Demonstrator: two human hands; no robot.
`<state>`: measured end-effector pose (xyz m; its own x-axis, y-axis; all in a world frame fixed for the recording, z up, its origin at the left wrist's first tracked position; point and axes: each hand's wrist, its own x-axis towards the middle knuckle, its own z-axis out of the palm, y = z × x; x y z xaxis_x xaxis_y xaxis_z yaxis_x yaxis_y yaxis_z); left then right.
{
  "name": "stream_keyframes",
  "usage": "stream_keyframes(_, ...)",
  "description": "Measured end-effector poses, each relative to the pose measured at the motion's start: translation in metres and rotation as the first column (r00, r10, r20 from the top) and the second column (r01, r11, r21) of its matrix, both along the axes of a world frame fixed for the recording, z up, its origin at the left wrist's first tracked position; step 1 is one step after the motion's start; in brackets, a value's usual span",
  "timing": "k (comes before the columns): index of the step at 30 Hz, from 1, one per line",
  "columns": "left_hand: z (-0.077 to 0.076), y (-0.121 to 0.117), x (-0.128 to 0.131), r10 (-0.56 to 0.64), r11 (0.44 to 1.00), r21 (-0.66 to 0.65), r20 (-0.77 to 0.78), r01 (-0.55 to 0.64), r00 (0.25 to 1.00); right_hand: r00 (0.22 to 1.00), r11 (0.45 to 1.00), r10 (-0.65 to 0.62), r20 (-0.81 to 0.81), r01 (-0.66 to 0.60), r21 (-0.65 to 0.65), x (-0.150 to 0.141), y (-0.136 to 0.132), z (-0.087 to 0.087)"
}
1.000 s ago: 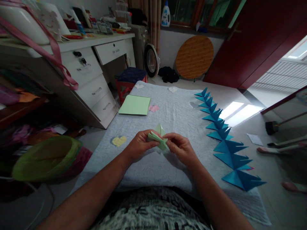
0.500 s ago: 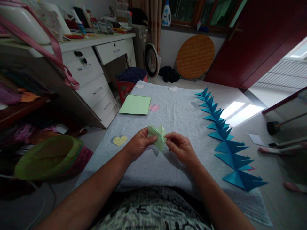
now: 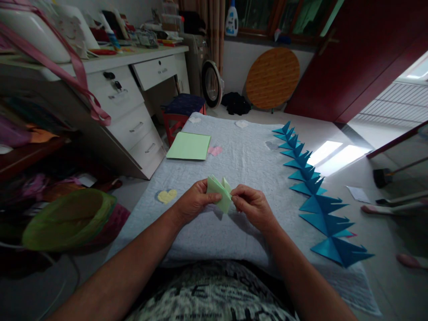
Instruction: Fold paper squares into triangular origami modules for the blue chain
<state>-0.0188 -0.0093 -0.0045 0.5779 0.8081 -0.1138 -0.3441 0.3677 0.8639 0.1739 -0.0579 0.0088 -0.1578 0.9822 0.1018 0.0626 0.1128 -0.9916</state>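
Note:
A folded piece of light green paper [image 3: 219,195] is held above the cloth-covered table, its layers and flaps standing up at the top. My left hand [image 3: 197,199] is closed on its left side, thumb lying across the front. At its right edge, my right hand [image 3: 249,201] pinches the paper between thumb and fingers. Beyond my hands, a stack of flat green paper sheets [image 3: 189,146] lies at the table's far left. Along the right side runs a row of several blue folded-paper cranes [image 3: 314,201], overlapping one another.
A pale cloth [image 3: 247,154] with heart patches covers the table. To the left stand a white desk [image 3: 123,96] and a bin with a green liner [image 3: 70,223]. A stool [image 3: 183,104] sits past the far left corner; a round wooden board [image 3: 273,78] leans on the wall.
The green paper has turned slightly in my fingers, and its right-hand flaps now sit closer together. Both hands stay in nearly the same place.

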Motion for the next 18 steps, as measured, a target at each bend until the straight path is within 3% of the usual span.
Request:
stream_keyframes(5,-0.0034,0.0017,-0.0013,0.034,0.999,0.043,-0.076,-0.03,0.997,1.0,1.0,-0.019,-0.008,0.019,-0.008,-0.0031,-0.0004,-0.001)
stream_keyframes(11,0.0036,0.0009,0.0011,0.132,0.987,0.104,-0.127,-0.119,0.983,0.999,1.0,-0.01,0.047,0.01,0.003,-0.0051,0.0008,-0.0048)
stream_keyframes(18,0.003,-0.0006,0.0009,0.091,0.989,0.125,-0.118,-0.076,0.989,0.996,1.0,-0.016,0.09,0.014,0.027,-0.0045,0.0,-0.0027)
